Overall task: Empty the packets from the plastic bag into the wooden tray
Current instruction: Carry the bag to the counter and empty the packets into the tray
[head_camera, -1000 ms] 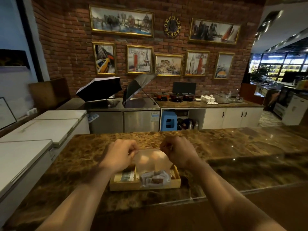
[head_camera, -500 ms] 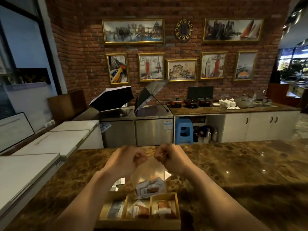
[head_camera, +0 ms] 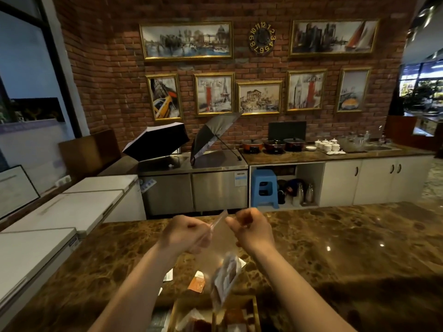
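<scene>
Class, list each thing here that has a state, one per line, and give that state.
Bag: held up, upside down.
Left hand: pinching the bag.
Right hand: pinching the bag.
Packets: sliding out.
Tray: partly filled.
Orange packet: lying outside the tray.

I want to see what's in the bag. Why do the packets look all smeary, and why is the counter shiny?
Head view: the white-and-brown packets in the clear plastic bag are motion-blurred streaks; the left hand and right hand pinching the bag are sharper. Bright glints dot the brown marble counter. The wooden tray lies dim at the bottom edge.
</scene>
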